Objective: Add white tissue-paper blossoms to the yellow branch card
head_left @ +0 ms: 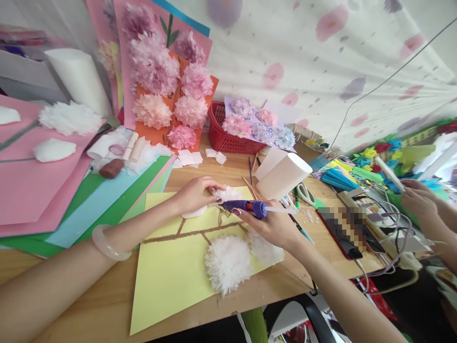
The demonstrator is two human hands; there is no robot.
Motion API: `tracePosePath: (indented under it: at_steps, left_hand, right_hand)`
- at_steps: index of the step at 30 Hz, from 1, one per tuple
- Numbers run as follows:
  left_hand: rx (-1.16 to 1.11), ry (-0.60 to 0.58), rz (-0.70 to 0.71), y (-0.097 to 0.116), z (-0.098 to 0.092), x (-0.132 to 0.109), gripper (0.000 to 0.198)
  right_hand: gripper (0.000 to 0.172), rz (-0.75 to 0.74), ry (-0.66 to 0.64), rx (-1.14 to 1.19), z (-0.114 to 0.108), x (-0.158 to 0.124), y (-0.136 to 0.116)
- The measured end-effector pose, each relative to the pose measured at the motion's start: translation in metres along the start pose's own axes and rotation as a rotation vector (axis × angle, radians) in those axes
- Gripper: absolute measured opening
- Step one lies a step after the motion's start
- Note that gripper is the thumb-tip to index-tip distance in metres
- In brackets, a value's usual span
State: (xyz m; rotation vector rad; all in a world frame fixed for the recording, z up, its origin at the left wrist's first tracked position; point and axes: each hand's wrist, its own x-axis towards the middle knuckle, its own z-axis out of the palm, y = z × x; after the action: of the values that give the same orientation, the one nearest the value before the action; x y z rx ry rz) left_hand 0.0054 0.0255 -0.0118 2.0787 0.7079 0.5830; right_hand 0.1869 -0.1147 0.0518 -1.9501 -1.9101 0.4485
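Note:
In my right hand [269, 221] is a purple hot glue gun [246, 208], a clear glue stick [280, 209] jutting from its back end. Its nozzle points left, toward my left hand [198, 193]. The fingers of that hand pinch the edge of a white tissue paper flower [228, 193]. Both hands are over a yellow sheet of card [167, 281] with brown branch lines [167, 237] on it. A large fluffy white paper flower [228, 263] lies on its lower part, and another white one [266, 247] sits partly beneath my right hand.
White paper rolls [285, 174] stand behind my right hand. Scissors [306, 194], a phone [337, 233] and a cabled power strip [378, 224] lie rightward. Another person's hands [419, 197] work at far right. A red basket [228, 138] and coloured card [85, 209] are behind and left.

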Motion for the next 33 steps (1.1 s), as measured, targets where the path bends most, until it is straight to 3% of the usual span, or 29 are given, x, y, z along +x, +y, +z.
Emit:
tracePosePath:
  at_steps: [33]
  left_hand:
    - [-0.014,0.002,-0.037,0.002,-0.002,0.0,0.033]
  right_hand:
    - [0.05,0.001,-0.026,0.007,-0.007,-0.004,0.003]
